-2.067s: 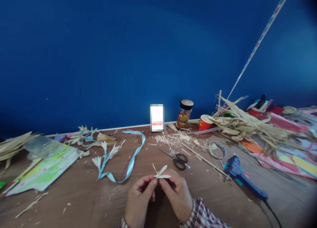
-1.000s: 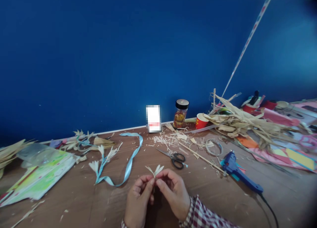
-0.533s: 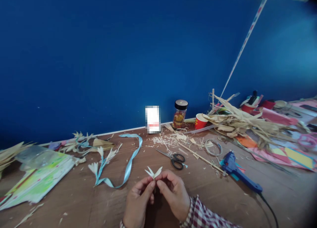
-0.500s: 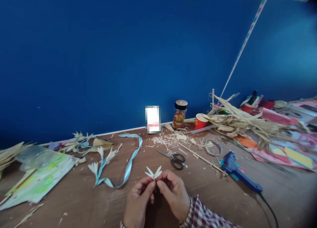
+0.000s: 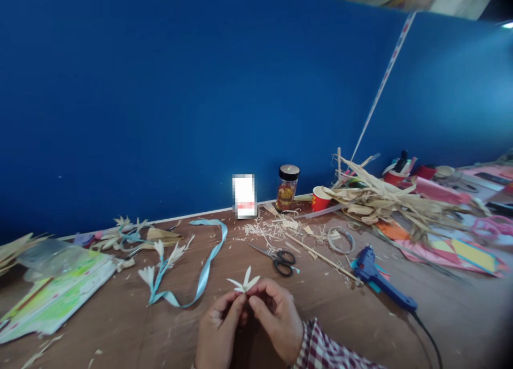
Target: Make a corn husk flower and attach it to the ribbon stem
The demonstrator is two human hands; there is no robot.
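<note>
Head view: both hands low centre over the brown table point(image 5: 120, 326). Left hand point(image 5: 218, 331) and right hand point(image 5: 276, 318) meet at the fingertips, pinched together on the base of a small pale husk flower point(image 5: 243, 282); its pointed petals fan out just above the fingertips. Right wrist in a red-and-white checked sleeve point(image 5: 328, 350). Just beyond the flower: black-handled scissors point(image 5: 276, 258), blades apart, lying flat. Left of hands: light blue ribbon point(image 5: 204, 267) looping across the table, with pale husk flowers point(image 5: 160, 254) fixed along its left end. Far left: green and yellow printed sheets point(image 5: 52, 294) with clear plastic point(image 5: 44, 251) on top. Right of hands: blue glue gun point(image 5: 377, 277) lying on its side, black cord running off toward the near edge. Back by the blue wall point(image 5: 160, 91): black-lidded jar point(image 5: 286, 187), red paper cup point(image 5: 319, 198) tipped on its side, husk shavings point(image 5: 272, 230) strewn in front. Far right: heap of dried corn husks point(image 5: 393, 203) over coloured paper point(image 5: 460, 251).
</note>
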